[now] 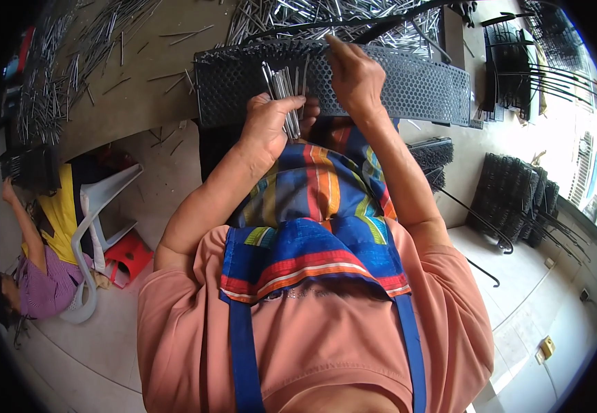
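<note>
A long dark perforated metal panel (422,86) lies across my lap against the table edge. Its round holes run its whole length, and many short rods stick up along the upper left edge. My left hand (269,122) is closed around a bunch of thin silvery metal rods (283,84), which point up over the panel's left half. Just right of them, my right hand (357,77) has its fingers pinched together at the panel's top edge. Whatever those fingers hold is too small or hidden to make out.
Loose metal rods (271,17) heap on the table (167,41) beyond the panel. At left, another person (47,275) sits on a grey chair (95,206) near a red stool (130,261). Stacked black racks (508,199) with long hooked rods stand on the floor at right.
</note>
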